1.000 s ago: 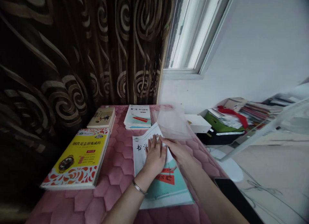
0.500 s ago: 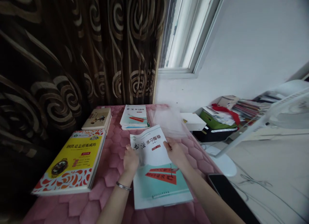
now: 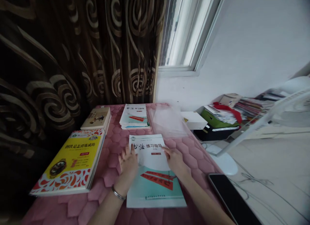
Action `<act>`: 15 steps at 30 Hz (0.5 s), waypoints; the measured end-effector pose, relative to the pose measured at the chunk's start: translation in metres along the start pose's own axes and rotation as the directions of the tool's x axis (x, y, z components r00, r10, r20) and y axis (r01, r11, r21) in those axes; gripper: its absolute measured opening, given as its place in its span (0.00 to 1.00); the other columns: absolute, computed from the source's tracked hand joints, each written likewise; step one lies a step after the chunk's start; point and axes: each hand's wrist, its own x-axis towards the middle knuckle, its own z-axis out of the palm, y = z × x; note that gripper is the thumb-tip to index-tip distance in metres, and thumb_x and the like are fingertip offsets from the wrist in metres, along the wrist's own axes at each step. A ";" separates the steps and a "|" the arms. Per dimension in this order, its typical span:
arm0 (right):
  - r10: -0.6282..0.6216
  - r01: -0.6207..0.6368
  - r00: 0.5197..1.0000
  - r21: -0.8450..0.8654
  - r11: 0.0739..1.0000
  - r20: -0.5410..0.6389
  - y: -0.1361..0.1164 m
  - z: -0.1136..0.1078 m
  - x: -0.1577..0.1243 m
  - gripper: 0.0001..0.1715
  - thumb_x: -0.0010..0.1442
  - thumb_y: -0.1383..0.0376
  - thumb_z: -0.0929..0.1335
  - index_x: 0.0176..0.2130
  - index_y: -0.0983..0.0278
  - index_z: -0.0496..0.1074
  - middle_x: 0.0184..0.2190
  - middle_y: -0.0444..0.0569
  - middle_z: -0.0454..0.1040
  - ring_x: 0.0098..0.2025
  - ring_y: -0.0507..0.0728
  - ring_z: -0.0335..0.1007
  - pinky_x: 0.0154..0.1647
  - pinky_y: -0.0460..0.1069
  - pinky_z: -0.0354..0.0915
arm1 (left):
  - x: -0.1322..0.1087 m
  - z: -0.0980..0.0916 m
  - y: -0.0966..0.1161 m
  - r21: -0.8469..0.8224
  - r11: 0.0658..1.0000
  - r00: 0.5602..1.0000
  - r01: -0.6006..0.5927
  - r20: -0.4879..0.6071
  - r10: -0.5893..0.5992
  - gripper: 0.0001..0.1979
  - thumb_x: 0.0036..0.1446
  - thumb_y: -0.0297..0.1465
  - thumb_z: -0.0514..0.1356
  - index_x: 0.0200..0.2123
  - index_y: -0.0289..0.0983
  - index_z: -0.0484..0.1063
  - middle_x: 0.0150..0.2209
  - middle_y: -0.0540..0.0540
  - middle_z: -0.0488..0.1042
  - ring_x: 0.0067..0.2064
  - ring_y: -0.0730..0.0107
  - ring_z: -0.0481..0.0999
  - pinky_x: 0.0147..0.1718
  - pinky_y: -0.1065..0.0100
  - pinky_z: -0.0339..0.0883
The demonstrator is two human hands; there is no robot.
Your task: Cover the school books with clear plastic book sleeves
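A calligraphy workbook (image 3: 155, 183) with a white and teal cover and red strips lies flat on the pink quilted surface (image 3: 113, 168), directly in front of me. At its left edge is my left hand (image 3: 128, 162), fingers spread, with a metal bangle on the wrist. My right hand (image 3: 174, 159) rests along the opposite edge, its index finger stretched out to the cover and the other fingers partly hidden. Farther back sits a small stack of workbooks (image 3: 133, 117), the top one bearing the same cover. Clear plastic sleeves (image 3: 168, 120) lie to the right of that stack.
To the left are a yellow-covered book pile (image 3: 72, 160) and a smaller tan book stack (image 3: 95, 118). A dark-screened device (image 3: 234, 199) lies at the right edge. Beyond stand a white box (image 3: 195, 120), a bin of papers (image 3: 215, 121) and a white fan (image 3: 256, 121).
The workbook, held at both sides and slightly raised earlier, has come down flat and turned a little straighter. My left fingers have spread off its edge; the right hand has loosened.
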 end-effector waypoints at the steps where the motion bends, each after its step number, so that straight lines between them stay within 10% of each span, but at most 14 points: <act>1: 0.000 0.000 1.000 0.015 1.000 0.005 0.003 0.001 0.000 0.24 0.67 0.66 0.56 0.54 0.60 0.73 0.40 0.52 0.81 0.43 0.59 0.77 0.46 0.51 0.69 | -0.004 0.001 0.005 -0.022 0.998 0.998 -0.059 0.015 0.059 0.26 0.63 0.28 0.48 0.64 0.43 0.59 0.69 0.40 0.54 0.66 0.45 0.57 0.62 0.39 0.49; 7: 0.012 -0.012 1.000 0.042 0.999 0.002 0.003 -0.001 -0.002 0.23 0.66 0.67 0.57 0.53 0.60 0.74 0.42 0.54 0.80 0.45 0.60 0.77 0.49 0.53 0.69 | -0.030 0.006 0.039 -0.279 0.838 0.851 -0.470 0.111 0.514 0.29 0.64 0.38 0.49 0.67 0.47 0.51 0.71 0.51 0.42 0.71 0.56 0.39 0.66 0.40 0.30; 15: 0.053 -0.053 0.997 0.003 0.999 0.055 -0.007 -0.007 -0.005 0.24 0.67 0.66 0.56 0.55 0.60 0.73 0.46 0.56 0.79 0.45 0.62 0.77 0.47 0.55 0.70 | -0.042 0.029 0.040 -0.292 0.833 0.848 -0.470 0.114 0.518 0.33 0.64 0.45 0.48 0.69 0.42 0.47 0.71 0.43 0.38 0.71 0.52 0.37 0.65 0.37 0.27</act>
